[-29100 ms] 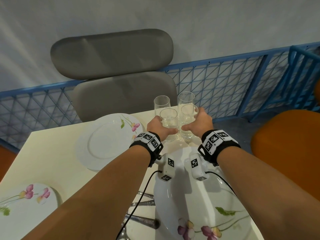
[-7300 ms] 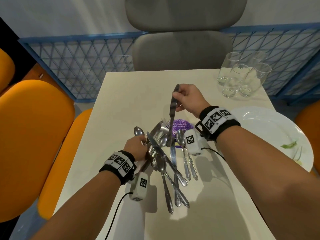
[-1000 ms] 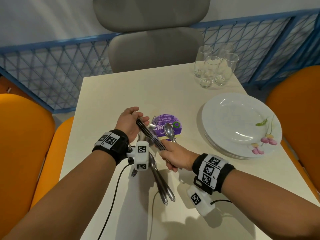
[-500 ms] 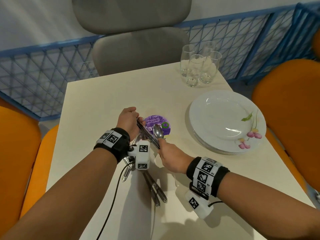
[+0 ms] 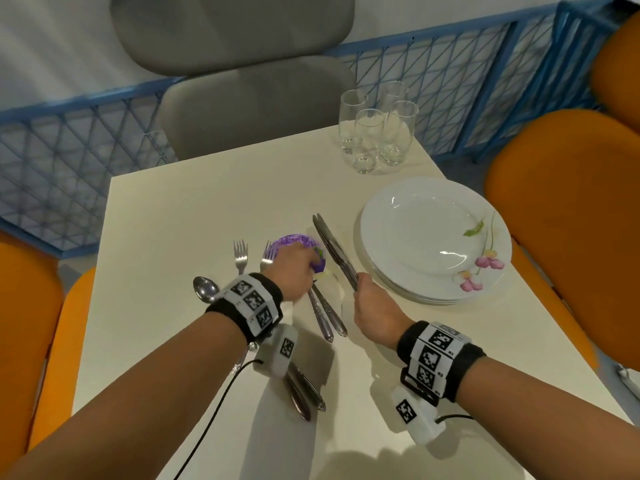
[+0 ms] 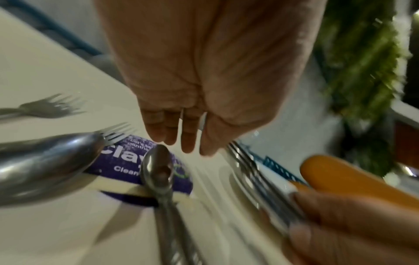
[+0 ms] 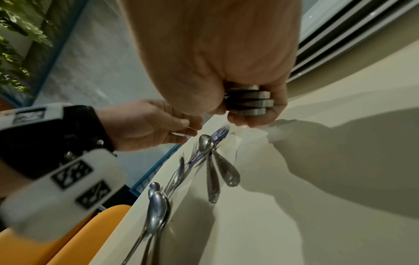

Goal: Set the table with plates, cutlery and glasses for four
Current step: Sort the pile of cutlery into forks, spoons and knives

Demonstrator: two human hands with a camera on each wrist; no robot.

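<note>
My right hand [image 5: 364,292] grips a bundle of several table knives [image 5: 331,249] by the handles, blades pointing away, just left of a stack of white flowered plates [image 5: 398,268]. The right wrist view shows the handle ends [image 7: 249,102] inside my fist [image 7: 247,116]. My left hand [image 5: 299,268] hovers with straight fingers [image 6: 184,141], holding nothing, over a purple lid [image 6: 127,166] and a spoon [image 6: 158,166]. Two forks [image 5: 240,256], more spoons [image 5: 205,289] and ornate handles [image 5: 325,317] lie on the table. Several glasses [image 5: 374,133] stand at the far right corner.
The cream table [image 5: 194,202] has bare surface on its far left half. A grey chair [image 5: 242,98] stands beyond it, with orange chairs on the right [image 5: 568,216] and left [image 5: 24,323]. A blue mesh fence [image 5: 69,143] runs behind.
Both hands held the knife bundle before. Now my left hand has let go and sunk toward the purple lid, while my right hand has carried the knives rightward toward the plates.
</note>
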